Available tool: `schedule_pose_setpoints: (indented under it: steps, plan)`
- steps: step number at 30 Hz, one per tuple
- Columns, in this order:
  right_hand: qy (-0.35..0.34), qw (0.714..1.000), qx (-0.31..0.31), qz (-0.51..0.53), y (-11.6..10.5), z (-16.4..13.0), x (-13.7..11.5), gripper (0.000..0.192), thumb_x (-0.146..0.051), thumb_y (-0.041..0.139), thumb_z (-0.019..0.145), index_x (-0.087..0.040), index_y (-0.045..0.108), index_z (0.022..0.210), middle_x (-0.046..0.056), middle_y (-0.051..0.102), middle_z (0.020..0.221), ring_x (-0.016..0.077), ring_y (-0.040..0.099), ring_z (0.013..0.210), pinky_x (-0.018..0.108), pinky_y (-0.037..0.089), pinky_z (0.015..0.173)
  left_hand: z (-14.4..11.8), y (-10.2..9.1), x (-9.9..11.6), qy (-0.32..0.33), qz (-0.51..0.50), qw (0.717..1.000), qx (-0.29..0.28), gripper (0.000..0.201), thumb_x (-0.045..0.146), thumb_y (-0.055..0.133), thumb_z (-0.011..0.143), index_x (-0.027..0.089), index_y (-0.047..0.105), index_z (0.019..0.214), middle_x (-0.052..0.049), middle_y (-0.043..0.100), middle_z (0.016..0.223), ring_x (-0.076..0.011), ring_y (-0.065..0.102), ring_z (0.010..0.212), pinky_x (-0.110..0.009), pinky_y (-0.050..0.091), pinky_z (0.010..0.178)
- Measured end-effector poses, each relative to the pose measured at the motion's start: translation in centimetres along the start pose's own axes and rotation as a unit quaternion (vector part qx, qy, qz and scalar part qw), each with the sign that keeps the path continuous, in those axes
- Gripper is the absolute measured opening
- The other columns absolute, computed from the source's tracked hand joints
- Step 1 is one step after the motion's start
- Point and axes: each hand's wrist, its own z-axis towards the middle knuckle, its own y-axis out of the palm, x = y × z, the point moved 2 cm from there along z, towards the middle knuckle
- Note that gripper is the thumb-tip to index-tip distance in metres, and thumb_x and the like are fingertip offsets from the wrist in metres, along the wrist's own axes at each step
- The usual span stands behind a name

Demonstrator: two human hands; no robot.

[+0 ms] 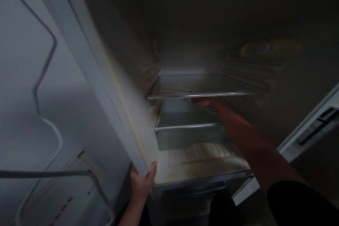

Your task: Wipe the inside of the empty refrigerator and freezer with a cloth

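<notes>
Both forearms are bare from wrist to past the elbow. The right arm (254, 148) ends in a black short sleeve (299, 203) at the lower right edge of the view. The left hand (140, 183) shows a dark-painted thumbnail, and no rings, watch or bracelet are visible in the dim light.

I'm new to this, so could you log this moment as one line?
left hand: grips fridge wall edge | right hand: reaches between glass shelf and lower shelf | grip hidden
</notes>
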Motion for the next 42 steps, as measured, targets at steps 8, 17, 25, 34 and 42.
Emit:
schedule_pose_setpoints:
  steps: [8, 17, 25, 34, 42]
  plan:
    - [-0.159, 0.948, -0.275, 0.032, 4.0, -8.8, -6.9, 0.044, -0.018, 0.066, 0.089, -0.025, 0.068, 0.132, 0.008, 0.061, 0.143, 0.0241, 0.056, 0.135, 0.044, 0.041, 0.117, -1.0, -0.1, 1.6, 0.097, 0.031, 0.994, 0.048, 0.074, 0.044, 0.077, 0.074, 0.012, 0.049, 0.134, -0.021, 0.065, 0.124, -0.0313, 0.068, 0.112, -0.046, 0.056, 0.098]
    - [-0.068, 0.978, 0.042, 0.194, 5.6, -25.2, -8.9, 0.056, -0.035, 0.050, 0.102, -0.038, 0.038, 0.156, -0.003, 0.032, 0.163, 0.0174, 0.028, 0.153, 0.043, 0.028, 0.127, -7.5, 0.0, 9.7, 0.301, 0.051, 0.923, -0.233, 0.071, 0.024, 0.070, 0.084, 0.026, 0.041, 0.149, -0.016, 0.058, 0.140, -0.0309, 0.061, 0.126, -0.046, 0.058, 0.099]
    - [-0.066, 0.978, -0.054, 0.189, 6.9, -31.3, -10.1, 0.056, -0.036, 0.049, 0.105, -0.036, 0.033, 0.158, 0.001, 0.028, 0.165, 0.0209, 0.023, 0.155, 0.047, 0.026, 0.127, -4.8, 2.8, 8.5, 0.084, -0.107, 0.972, -0.189, 0.077, 0.037, 0.071, 0.088, 0.028, 0.032, 0.153, -0.013, 0.046, 0.151, -0.0260, 0.052, 0.136, -0.045, 0.046, 0.114]
    - [-0.040, 0.990, 0.018, 0.137, 7.2, -31.0, -9.6, 0.057, -0.031, 0.048, 0.104, -0.029, 0.037, 0.159, 0.006, 0.029, 0.166, 0.0227, 0.023, 0.156, 0.046, 0.025, 0.127, -3.2, 2.3, 10.0, 0.235, -0.043, 0.968, -0.079, 0.007, 0.024, 0.065, 0.088, 0.020, 0.065, 0.094, -0.005, 0.067, 0.100, -0.0203, 0.066, 0.099, -0.036, 0.055, 0.090]
    - [0.080, 0.954, 0.095, 0.271, 10.8, -32.0, -8.8, 0.055, -0.036, 0.055, 0.098, -0.023, 0.040, 0.149, 0.012, 0.047, 0.153, 0.0241, 0.045, 0.143, 0.043, 0.034, 0.122, -4.0, 3.7, 10.2, 0.260, 0.045, 0.955, -0.138, 0.013, 0.019, 0.052, 0.093, 0.022, 0.060, 0.102, -0.002, 0.069, 0.088, -0.0164, 0.068, 0.082, -0.027, 0.053, 0.073]
